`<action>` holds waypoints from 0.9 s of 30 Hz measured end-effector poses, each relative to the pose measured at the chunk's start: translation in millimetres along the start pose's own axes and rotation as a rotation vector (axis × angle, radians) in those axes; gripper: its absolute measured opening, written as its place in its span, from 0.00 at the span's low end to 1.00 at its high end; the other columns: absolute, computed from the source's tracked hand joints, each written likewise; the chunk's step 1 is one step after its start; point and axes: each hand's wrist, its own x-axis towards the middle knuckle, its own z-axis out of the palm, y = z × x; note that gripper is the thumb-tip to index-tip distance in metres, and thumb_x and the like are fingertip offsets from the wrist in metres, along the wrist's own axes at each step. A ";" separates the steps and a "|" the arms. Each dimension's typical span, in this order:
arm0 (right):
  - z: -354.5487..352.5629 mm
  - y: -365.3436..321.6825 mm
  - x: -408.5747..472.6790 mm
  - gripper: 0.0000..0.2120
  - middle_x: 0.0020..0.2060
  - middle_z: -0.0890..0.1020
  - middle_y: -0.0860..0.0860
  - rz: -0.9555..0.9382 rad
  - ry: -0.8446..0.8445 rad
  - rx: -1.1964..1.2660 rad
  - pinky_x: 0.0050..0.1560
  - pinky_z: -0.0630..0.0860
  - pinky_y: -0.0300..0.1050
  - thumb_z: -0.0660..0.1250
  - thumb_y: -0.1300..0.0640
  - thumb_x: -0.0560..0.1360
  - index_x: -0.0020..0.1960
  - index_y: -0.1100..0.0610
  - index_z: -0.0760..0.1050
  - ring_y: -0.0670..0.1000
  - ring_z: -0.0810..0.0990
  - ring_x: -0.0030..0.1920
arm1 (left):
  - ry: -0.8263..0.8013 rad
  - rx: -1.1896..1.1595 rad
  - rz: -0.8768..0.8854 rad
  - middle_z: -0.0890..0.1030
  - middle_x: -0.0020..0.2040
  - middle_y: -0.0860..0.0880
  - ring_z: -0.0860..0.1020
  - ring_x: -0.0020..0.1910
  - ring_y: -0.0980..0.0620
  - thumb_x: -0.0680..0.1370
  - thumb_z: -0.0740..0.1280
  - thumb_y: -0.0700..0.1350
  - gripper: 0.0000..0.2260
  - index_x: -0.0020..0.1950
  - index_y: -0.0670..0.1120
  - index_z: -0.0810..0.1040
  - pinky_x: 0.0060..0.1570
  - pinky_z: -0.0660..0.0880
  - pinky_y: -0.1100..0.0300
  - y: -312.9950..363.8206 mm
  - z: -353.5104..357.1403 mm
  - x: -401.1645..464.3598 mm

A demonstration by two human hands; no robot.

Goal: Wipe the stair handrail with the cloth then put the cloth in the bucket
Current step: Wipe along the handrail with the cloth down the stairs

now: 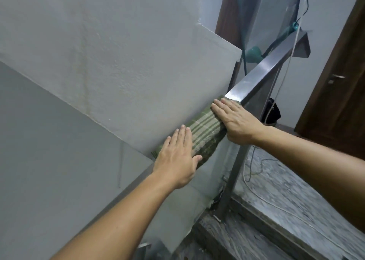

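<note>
Left hand (178,157) lay flat, fingers straight and together, palm down on the lower end of the cloth (204,136); thumb pressed against the cloth's side. Not gripping, just pressing. Right hand (235,121) did the same further up: flat, fingers extended, palm on the cloth's upper end, fingertips just short of bare metal. Both hands touched the cloth, well apart from each other, with a stretch of cloth showing between them.

Cloth was green with pale plaid stripes, draped over the handrail (262,70) and wrapped down its side. Past the right fingertips the handrail ran on upward, square-section shiny steel, uncovered. Below the right wrist a steel post (235,173) dropped to the marble stair tread (286,206). Left of both hands: grey painted wall (98,62), close behind the rail. Beyond the right forearm: a dark wooden door (339,86) with a lever handle; a thin cable (254,186) trailed on the floor. Bucket not visible.
</note>
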 end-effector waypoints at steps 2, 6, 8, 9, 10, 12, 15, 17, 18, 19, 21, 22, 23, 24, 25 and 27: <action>-1.1 -23.9 -9.3 0.38 0.78 0.48 0.57 -0.021 -0.007 0.020 0.77 0.41 0.50 0.57 0.60 0.72 0.77 0.58 0.45 0.56 0.44 0.78 | -0.014 0.013 -0.037 0.42 0.79 0.44 0.43 0.78 0.49 0.80 0.53 0.57 0.34 0.76 0.42 0.39 0.76 0.45 0.51 -10.4 -1.6 -25.1; -1.6 -76.1 -30.6 0.37 0.78 0.49 0.58 -0.104 -0.017 0.049 0.77 0.43 0.52 0.58 0.56 0.72 0.77 0.59 0.45 0.58 0.45 0.78 | -0.082 0.059 -0.134 0.39 0.79 0.48 0.39 0.77 0.50 0.80 0.51 0.58 0.34 0.76 0.45 0.36 0.75 0.41 0.44 -31.9 -4.3 -80.8; -1.6 -103.3 -40.2 0.37 0.77 0.52 0.59 -0.140 -0.020 0.045 0.77 0.47 0.54 0.60 0.54 0.72 0.77 0.60 0.48 0.59 0.48 0.77 | -0.137 0.074 -0.212 0.37 0.78 0.49 0.37 0.77 0.50 0.80 0.51 0.57 0.33 0.76 0.45 0.35 0.74 0.38 0.42 -40.8 -8.4 -110.1; -4.4 -115.3 -42.5 0.36 0.77 0.56 0.59 -0.161 -0.017 0.044 0.76 0.50 0.54 0.61 0.53 0.71 0.76 0.60 0.52 0.60 0.51 0.76 | -0.166 0.087 -0.256 0.36 0.78 0.48 0.36 0.77 0.49 0.80 0.52 0.56 0.34 0.75 0.45 0.34 0.74 0.37 0.41 -43.7 -10.8 -123.3; -8.5 -126.2 -42.5 0.35 0.75 0.60 0.59 -0.186 -0.013 0.045 0.75 0.54 0.55 0.62 0.52 0.70 0.74 0.60 0.57 0.60 0.55 0.75 | -0.187 0.112 -0.298 0.36 0.78 0.46 0.35 0.76 0.48 0.80 0.53 0.55 0.34 0.75 0.43 0.34 0.74 0.37 0.41 -45.4 -12.8 -135.4; -17.8 -144.4 -39.3 0.34 0.74 0.62 0.59 -0.264 -0.022 0.032 0.74 0.54 0.55 0.63 0.48 0.67 0.70 0.59 0.64 0.59 0.56 0.74 | -0.190 0.141 -0.378 0.38 0.78 0.42 0.36 0.76 0.45 0.80 0.55 0.56 0.37 0.75 0.40 0.36 0.74 0.37 0.43 -45.5 -14.1 -156.0; -19.1 -164.5 -34.0 0.43 0.78 0.46 0.58 -0.419 -0.131 0.001 0.76 0.41 0.56 0.64 0.43 0.69 0.76 0.60 0.51 0.57 0.41 0.77 | -0.141 0.053 -0.469 0.39 0.78 0.39 0.38 0.77 0.43 0.79 0.54 0.59 0.38 0.75 0.37 0.37 0.75 0.38 0.47 -44.3 -8.1 -180.0; -12.2 -176.0 -34.2 0.46 0.78 0.43 0.55 -0.487 -0.195 -0.020 0.76 0.38 0.55 0.61 0.37 0.72 0.77 0.57 0.41 0.54 0.39 0.77 | -0.100 0.036 -0.498 0.40 0.78 0.39 0.39 0.77 0.44 0.80 0.52 0.58 0.36 0.75 0.38 0.38 0.76 0.39 0.48 -49.5 -1.9 -194.9; -9.0 -182.4 -35.4 0.46 0.78 0.45 0.54 -0.516 -0.194 -0.027 0.76 0.38 0.54 0.58 0.34 0.72 0.77 0.56 0.41 0.53 0.41 0.78 | -0.082 0.033 -0.508 0.41 0.78 0.40 0.40 0.77 0.44 0.80 0.52 0.57 0.35 0.75 0.38 0.39 0.76 0.40 0.49 -54.7 0.2 -202.6; -7.1 -190.3 -37.2 0.46 0.79 0.48 0.54 -0.546 -0.183 -0.030 0.76 0.39 0.53 0.54 0.31 0.72 0.78 0.55 0.41 0.53 0.43 0.78 | -0.069 0.030 -0.518 0.42 0.78 0.40 0.41 0.77 0.44 0.80 0.51 0.57 0.34 0.76 0.38 0.39 0.76 0.40 0.49 -60.8 1.6 -211.5; -5.7 -209.9 -41.9 0.45 0.78 0.52 0.53 -0.608 -0.147 -0.040 0.76 0.42 0.52 0.48 0.28 0.71 0.78 0.54 0.43 0.53 0.49 0.77 | -0.048 0.037 -0.536 0.45 0.79 0.41 0.43 0.78 0.45 0.81 0.51 0.56 0.33 0.76 0.39 0.42 0.76 0.41 0.50 -74.6 3.2 -233.4; -5.1 -221.3 -44.9 0.43 0.78 0.54 0.53 -0.642 -0.120 -0.047 0.75 0.45 0.52 0.46 0.29 0.72 0.78 0.54 0.43 0.53 0.51 0.77 | -0.036 0.041 -0.544 0.47 0.79 0.41 0.44 0.78 0.45 0.81 0.51 0.56 0.32 0.76 0.39 0.43 0.76 0.41 0.51 -81.9 3.8 -246.0; -3.8 -234.0 -48.5 0.40 0.77 0.57 0.54 -0.678 -0.088 -0.055 0.75 0.48 0.52 0.44 0.31 0.74 0.78 0.54 0.44 0.54 0.55 0.76 | -0.025 0.046 -0.556 0.49 0.79 0.42 0.46 0.78 0.45 0.81 0.52 0.55 0.31 0.76 0.39 0.44 0.75 0.42 0.51 -89.1 4.6 -259.7; -2.2 -248.2 -52.5 0.39 0.76 0.59 0.54 -0.708 -0.058 -0.068 0.75 0.52 0.53 0.42 0.32 0.75 0.78 0.55 0.45 0.55 0.58 0.75 | -0.018 0.052 -0.571 0.50 0.78 0.42 0.47 0.78 0.45 0.81 0.52 0.55 0.31 0.76 0.40 0.45 0.76 0.43 0.50 -96.3 5.5 -274.3; -1.3 -263.8 -57.0 0.39 0.75 0.62 0.55 -0.733 -0.035 -0.080 0.74 0.56 0.53 0.41 0.33 0.75 0.77 0.56 0.47 0.56 0.62 0.73 | -0.018 0.060 -0.588 0.51 0.78 0.42 0.47 0.78 0.45 0.81 0.53 0.54 0.30 0.76 0.40 0.45 0.76 0.44 0.50 -103.1 5.9 -289.6; 1.4 -297.9 -63.9 0.39 0.71 0.67 0.56 -0.778 -0.011 -0.095 0.70 0.63 0.55 0.40 0.33 0.75 0.76 0.58 0.49 0.58 0.67 0.69 | -0.031 0.069 -0.627 0.51 0.78 0.42 0.47 0.78 0.45 0.81 0.55 0.53 0.31 0.76 0.41 0.45 0.76 0.44 0.49 -116.6 5.6 -320.7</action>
